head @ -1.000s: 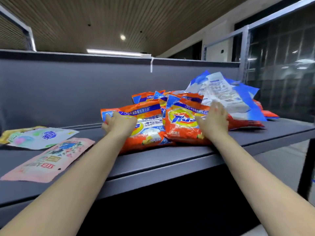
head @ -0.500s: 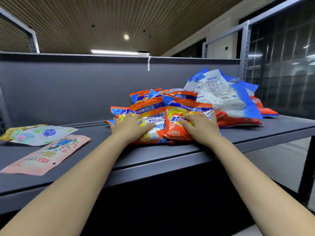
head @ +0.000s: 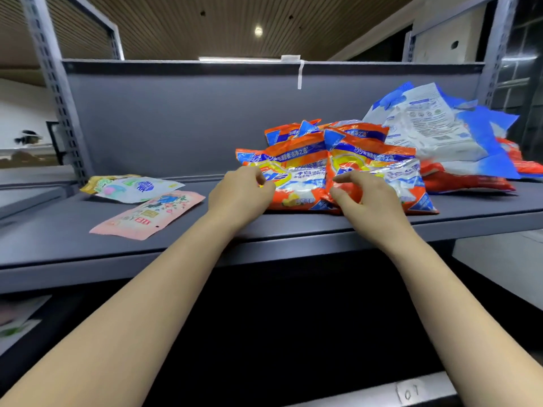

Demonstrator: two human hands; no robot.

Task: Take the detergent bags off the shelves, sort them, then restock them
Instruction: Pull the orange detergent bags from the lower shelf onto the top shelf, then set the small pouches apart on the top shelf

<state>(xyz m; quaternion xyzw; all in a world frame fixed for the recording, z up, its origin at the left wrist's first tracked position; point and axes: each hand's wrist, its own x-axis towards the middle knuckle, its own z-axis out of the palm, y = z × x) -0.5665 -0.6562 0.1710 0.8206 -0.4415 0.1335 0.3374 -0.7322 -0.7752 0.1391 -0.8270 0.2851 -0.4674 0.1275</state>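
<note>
A grey shelf (head: 293,230) spans the view, with a grey back panel (head: 176,118) rising beyond both hands. Beyond and to the right of the right hand (head: 371,198), a heap of blue and white bags (head: 426,127) leans on red bags (head: 467,180) at the shelf's right end. Directly ahead of the hands, two orange detergent bags lie side by side at the front of a small pile: the left orange bag (head: 293,168) and the right orange bag (head: 390,171). The left hand (head: 241,195) has curled fingers pinching the near left edge of the left orange bag. The right hand's fingers and thumb curl round the near left corner of the right orange bag. The hands stay apart. Left of the left hand lie a pink pouch (head: 150,212) and, behind it, a white pouch (head: 138,188) overlapping a yellow pouch (head: 94,182).
</note>
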